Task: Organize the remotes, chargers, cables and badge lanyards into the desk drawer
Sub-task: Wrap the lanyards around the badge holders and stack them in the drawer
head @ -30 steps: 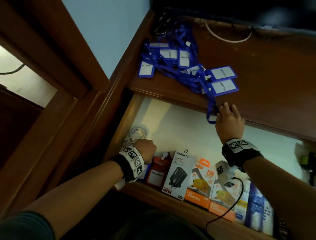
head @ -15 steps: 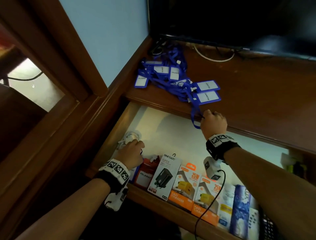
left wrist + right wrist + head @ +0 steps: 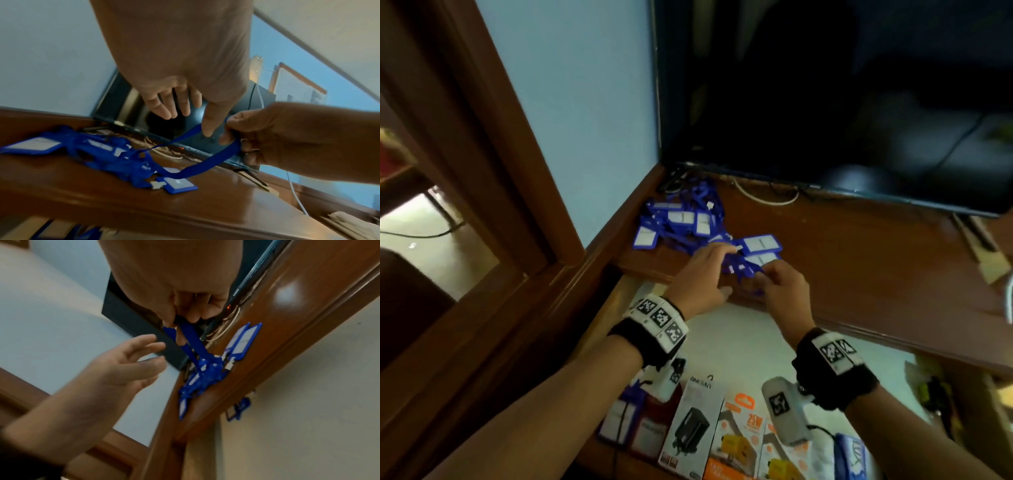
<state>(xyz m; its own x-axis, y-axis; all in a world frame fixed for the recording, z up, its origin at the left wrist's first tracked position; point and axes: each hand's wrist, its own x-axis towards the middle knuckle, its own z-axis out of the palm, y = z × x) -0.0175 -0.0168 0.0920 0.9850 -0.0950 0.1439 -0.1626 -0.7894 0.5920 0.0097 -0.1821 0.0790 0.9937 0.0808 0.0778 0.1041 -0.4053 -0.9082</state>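
At desk edge [image 3: 859, 329], lanyard strap [image 3: 205, 168] pinched

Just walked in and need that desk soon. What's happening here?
A person is sorting a tangled pile of blue badge lanyards on the brown wooden desk top. The right hand pinches one blue strap; the open left hand reaches beside it. Boxed chargers already stand in the open drawer below.
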